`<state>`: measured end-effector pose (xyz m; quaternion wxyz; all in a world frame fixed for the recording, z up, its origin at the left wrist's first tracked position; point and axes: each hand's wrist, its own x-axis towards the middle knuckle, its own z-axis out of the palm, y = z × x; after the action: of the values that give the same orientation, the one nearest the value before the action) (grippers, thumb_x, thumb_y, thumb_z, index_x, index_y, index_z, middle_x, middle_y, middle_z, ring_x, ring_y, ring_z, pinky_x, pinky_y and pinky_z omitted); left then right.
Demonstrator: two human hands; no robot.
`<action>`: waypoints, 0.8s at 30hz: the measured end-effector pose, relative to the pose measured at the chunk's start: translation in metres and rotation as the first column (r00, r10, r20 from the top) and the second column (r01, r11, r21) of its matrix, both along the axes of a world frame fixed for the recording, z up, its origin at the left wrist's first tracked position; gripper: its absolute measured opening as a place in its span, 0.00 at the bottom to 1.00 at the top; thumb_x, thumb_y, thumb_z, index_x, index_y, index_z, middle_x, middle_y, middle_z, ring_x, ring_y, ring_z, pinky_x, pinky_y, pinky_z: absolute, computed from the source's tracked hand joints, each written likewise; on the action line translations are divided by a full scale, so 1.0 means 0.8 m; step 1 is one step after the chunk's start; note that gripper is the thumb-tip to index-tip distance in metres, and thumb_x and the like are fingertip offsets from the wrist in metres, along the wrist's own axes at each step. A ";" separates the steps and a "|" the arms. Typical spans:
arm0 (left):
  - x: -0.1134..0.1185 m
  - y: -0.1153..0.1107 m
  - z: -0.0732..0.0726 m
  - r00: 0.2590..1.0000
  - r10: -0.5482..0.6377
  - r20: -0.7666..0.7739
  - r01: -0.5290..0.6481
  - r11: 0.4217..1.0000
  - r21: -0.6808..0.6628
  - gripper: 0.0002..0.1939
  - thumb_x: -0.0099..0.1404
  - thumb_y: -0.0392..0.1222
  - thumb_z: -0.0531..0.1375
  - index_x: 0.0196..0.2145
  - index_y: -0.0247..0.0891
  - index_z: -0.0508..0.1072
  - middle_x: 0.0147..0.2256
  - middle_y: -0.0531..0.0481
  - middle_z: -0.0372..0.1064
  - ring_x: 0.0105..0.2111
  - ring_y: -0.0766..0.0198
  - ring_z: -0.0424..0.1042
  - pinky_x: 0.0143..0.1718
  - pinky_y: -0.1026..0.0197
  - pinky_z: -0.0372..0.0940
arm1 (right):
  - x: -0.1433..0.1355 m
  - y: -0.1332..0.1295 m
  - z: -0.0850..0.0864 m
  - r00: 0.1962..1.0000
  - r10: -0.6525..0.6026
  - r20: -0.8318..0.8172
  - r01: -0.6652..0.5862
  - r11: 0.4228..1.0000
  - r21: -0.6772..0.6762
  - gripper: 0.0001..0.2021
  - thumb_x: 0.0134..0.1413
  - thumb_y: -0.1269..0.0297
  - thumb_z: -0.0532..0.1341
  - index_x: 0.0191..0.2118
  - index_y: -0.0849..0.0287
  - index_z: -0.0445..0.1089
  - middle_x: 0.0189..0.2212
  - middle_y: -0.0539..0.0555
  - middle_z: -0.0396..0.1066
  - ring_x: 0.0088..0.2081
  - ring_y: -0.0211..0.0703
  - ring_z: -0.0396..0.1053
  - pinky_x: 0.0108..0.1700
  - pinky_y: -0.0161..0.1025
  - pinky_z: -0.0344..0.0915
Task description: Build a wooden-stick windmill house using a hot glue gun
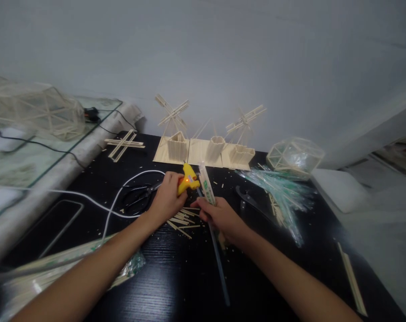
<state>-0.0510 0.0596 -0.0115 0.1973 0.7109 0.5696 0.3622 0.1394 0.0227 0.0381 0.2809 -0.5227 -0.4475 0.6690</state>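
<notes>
My left hand (169,197) is wrapped round a yellow glue gun (188,179) with a small orange light on its body. Close to its right, my right hand (219,217) grips a wrapped packet of sticks (207,184) with green print. A long translucent glue stick (219,264) runs from behind the gun, past my right hand, toward the near edge of the table. Short wooden sticks (184,220) lie scattered between and below both hands. Black-handled pliers (138,197) rest left of my left hand, partly hidden by it.
Wooden windmill models (204,151) stand at the table's back, with a stick cross (124,145) to their left. Empty plastic wrappers (279,190), a dark tool (253,201) and a geometric frame (295,156) are right. A white cable (85,195) loops left; packed sticks (55,273) lie front left.
</notes>
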 end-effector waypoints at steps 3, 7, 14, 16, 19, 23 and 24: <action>-0.001 0.003 -0.005 0.992 0.013 0.123 -0.005 0.998 -0.058 0.16 0.59 0.37 0.63 0.44 0.40 0.65 0.41 0.47 0.65 0.41 0.54 0.70 0.45 0.50 0.69 | 0.022 0.014 0.006 0.966 0.102 0.238 -0.147 0.973 0.180 0.18 0.66 0.54 0.59 0.37 0.63 0.79 0.17 0.43 0.60 0.18 0.32 0.53 0.22 0.33 0.49; 0.001 0.002 -0.005 0.941 -0.071 0.330 0.138 0.973 -0.186 0.19 0.61 0.47 0.65 0.43 0.42 0.60 0.34 0.55 0.68 0.29 0.63 0.70 0.32 0.60 0.67 | 0.048 0.033 0.015 0.881 0.119 0.458 -0.280 0.911 0.302 0.17 0.65 0.54 0.59 0.33 0.60 0.78 0.18 0.46 0.64 0.21 0.36 0.60 0.27 0.35 0.54; 0.005 0.004 0.005 0.674 0.005 0.739 0.374 0.860 -0.347 0.31 0.54 0.46 0.72 0.49 0.40 0.60 0.34 0.54 0.75 0.31 0.63 0.78 0.35 0.60 0.71 | 0.073 0.054 0.010 0.807 -0.063 0.587 -0.257 0.857 0.446 0.21 0.61 0.50 0.61 0.21 0.57 0.70 0.20 0.51 0.69 0.25 0.43 0.66 0.31 0.40 0.59; 0.005 0.005 0.004 0.673 0.048 0.738 0.332 0.872 -0.359 0.33 0.55 0.46 0.72 0.51 0.40 0.59 0.32 0.53 0.75 0.32 0.60 0.80 0.33 0.61 0.70 | 0.081 0.054 0.009 0.816 -0.174 0.551 -0.172 0.837 0.519 0.18 0.61 0.50 0.60 0.28 0.57 0.76 0.27 0.54 0.76 0.31 0.47 0.71 0.35 0.41 0.63; 0.004 0.007 0.000 0.681 0.123 0.722 0.235 0.897 -0.374 0.33 0.55 0.45 0.73 0.49 0.41 0.57 0.30 0.55 0.75 0.31 0.59 0.80 0.28 0.64 0.68 | 0.094 0.049 0.016 0.829 -0.340 0.444 -0.009 0.786 0.618 0.15 0.61 0.52 0.61 0.37 0.57 0.80 0.36 0.57 0.80 0.38 0.50 0.75 0.43 0.44 0.66; 0.002 0.011 -0.006 0.682 0.157 0.714 0.182 0.910 -0.374 0.29 0.56 0.46 0.72 0.44 0.43 0.56 0.30 0.57 0.73 0.29 0.61 0.79 0.28 0.63 0.69 | 0.108 0.031 0.037 0.852 -0.364 0.376 0.044 0.767 0.641 0.14 0.63 0.54 0.61 0.41 0.58 0.79 0.28 0.54 0.75 0.29 0.45 0.69 0.35 0.41 0.64; 0.001 0.011 -0.007 0.681 0.161 0.714 0.177 0.910 -0.374 0.28 0.57 0.47 0.71 0.44 0.43 0.56 0.30 0.57 0.73 0.29 0.61 0.79 0.29 0.62 0.70 | 0.109 0.025 0.041 0.862 -0.351 0.366 0.042 0.769 0.638 0.14 0.64 0.55 0.61 0.41 0.58 0.79 0.29 0.54 0.76 0.28 0.43 0.67 0.34 0.40 0.63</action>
<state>-0.0498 0.0687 -0.0168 0.5556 0.4503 0.5028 0.4855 0.2269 0.0431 0.0712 0.3888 -0.5936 -0.6335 0.3085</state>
